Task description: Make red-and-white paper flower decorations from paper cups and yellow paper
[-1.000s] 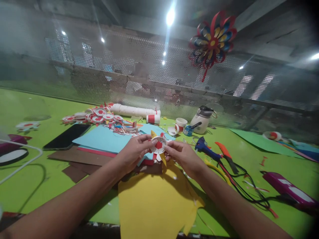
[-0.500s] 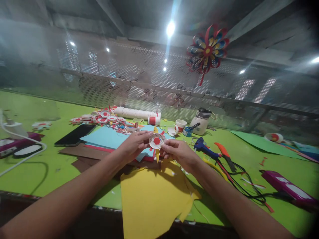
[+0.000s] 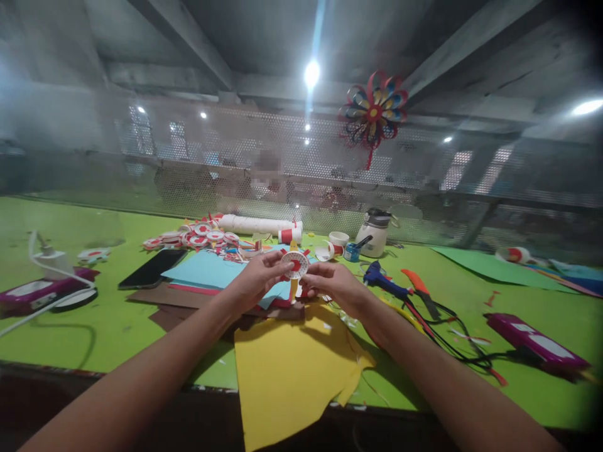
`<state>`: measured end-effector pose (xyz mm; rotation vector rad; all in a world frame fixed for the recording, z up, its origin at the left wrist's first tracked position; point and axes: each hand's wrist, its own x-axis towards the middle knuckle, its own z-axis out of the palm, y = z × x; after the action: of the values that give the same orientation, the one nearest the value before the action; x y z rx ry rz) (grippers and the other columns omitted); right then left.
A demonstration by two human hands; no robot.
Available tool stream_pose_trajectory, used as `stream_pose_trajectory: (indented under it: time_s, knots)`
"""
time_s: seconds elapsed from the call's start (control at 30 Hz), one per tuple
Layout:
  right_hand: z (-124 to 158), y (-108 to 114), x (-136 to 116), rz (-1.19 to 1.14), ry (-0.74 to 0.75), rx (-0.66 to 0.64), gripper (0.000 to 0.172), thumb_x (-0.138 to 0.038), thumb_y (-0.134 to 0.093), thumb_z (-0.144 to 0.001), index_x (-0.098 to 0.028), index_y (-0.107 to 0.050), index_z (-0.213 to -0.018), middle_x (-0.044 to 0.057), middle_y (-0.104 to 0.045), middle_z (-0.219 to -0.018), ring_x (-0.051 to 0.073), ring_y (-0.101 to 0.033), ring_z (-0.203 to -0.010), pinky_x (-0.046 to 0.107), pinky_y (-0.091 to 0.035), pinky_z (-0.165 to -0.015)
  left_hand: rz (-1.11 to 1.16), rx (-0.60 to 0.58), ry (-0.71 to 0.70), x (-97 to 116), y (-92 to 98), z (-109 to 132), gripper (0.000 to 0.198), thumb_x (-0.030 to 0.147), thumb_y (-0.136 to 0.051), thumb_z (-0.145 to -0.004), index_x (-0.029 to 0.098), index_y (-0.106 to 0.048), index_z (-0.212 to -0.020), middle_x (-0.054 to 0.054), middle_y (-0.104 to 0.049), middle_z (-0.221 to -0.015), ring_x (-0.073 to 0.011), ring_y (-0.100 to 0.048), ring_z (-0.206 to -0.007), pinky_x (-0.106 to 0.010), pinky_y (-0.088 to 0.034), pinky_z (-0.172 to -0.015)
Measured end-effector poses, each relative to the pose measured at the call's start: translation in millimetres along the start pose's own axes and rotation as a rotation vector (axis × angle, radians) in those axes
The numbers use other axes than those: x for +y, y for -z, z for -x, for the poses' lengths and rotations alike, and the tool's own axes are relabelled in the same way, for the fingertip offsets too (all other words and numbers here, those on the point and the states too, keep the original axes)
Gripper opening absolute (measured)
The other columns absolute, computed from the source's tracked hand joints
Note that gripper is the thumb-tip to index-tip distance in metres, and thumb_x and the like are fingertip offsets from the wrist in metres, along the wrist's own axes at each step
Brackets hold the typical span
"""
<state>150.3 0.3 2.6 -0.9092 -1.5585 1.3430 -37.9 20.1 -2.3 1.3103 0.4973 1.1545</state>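
A small white paper disc (image 3: 299,266) with a red centre and yellow and red paper points round its rim is held up between my hands. My left hand (image 3: 258,276) pinches its left edge, the thumb over the face. My right hand (image 3: 335,282) has its fingers closed at the disc's lower right, by a red point. Below them a large yellow paper sheet (image 3: 292,376) hangs over the table's front edge. Light blue sheets (image 3: 207,271) lie behind my left hand, on top of red and brown sheets (image 3: 174,298).
Similar paper discs (image 3: 200,230) are heaped at the back left, beside a white roll (image 3: 259,225) and a phone (image 3: 153,269). Paper cups (image 3: 338,238), a blue jar (image 3: 351,252) and a bottle (image 3: 375,232) stand behind. Right lie a glue gun (image 3: 386,279), an orange-handled cutter (image 3: 419,290) and a purple power strip (image 3: 537,342).
The head view has shifted slightly. The disc has turned a little in my fingers, and my left thumb sits further over its face. Both hands keep hold of it.
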Motion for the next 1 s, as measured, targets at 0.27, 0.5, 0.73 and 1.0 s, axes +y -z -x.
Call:
stream_pose_trajectory:
  time_s: [0.27, 0.5, 0.73, 1.0]
  knots:
    - [-1.1, -0.1, -4.3, 0.128, 0.213, 0.166, 0.027, -0.039, -0.072, -0.069, -0.016, -0.07, -0.082, 0.003, -0.067, -0.074, 0.013, -0.058, -0.066, 0.03, -0.046, -0.064, -0.156, -0.024, -0.056, -5.3, 0.1, -1.1, 0.024, 0.025, -0.073, -0.069, 0.014, -0.071, -0.091, -0.008, -0.07, -0.088, -0.0167, -0.059, -0.077, -0.029, -0.043, -0.071]
    - [2.0, -2.7, -5.6, 0.15, 0.274, 0.207, 0.02, -0.035, -0.07, -0.071, -0.016, -0.069, -0.08, 0.002, -0.066, -0.073, 0.013, -0.056, -0.067, 0.03, -0.045, -0.067, -0.195, -0.038, -0.089, -7.1, 2.2, -1.1, 0.022, 0.022, -0.07, -0.072, 0.017, -0.072, -0.093, -0.007, -0.07, -0.089, -0.0167, -0.06, -0.078, -0.03, -0.043, -0.074]
    - [7.2, -5.5, -6.1, 0.258, 0.386, 0.22, 0.017, -0.032, -0.066, -0.076, -0.017, -0.068, -0.085, 0.004, -0.067, -0.08, 0.016, -0.06, -0.074, 0.033, -0.047, -0.073, -0.145, -0.065, -0.11, -3.0, -1.0, 1.2, 0.024, 0.021, -0.071, -0.072, 0.018, -0.071, -0.096, -0.006, -0.071, -0.087, -0.0154, -0.06, -0.078, -0.028, -0.043, -0.072]
    - [10.7, -9.6, -7.1, 0.417, 0.594, 0.229, 0.015, -0.027, -0.063, -0.079, -0.015, -0.066, -0.089, 0.007, -0.067, -0.084, 0.018, -0.062, -0.077, 0.035, -0.051, -0.072, -0.101, -0.133, -0.131, -4.1, 1.7, 0.8, 0.029, 0.021, -0.07, -0.076, 0.017, -0.069, -0.105, -0.009, -0.071, -0.1, -0.0192, -0.063, -0.092, -0.033, -0.046, -0.086]
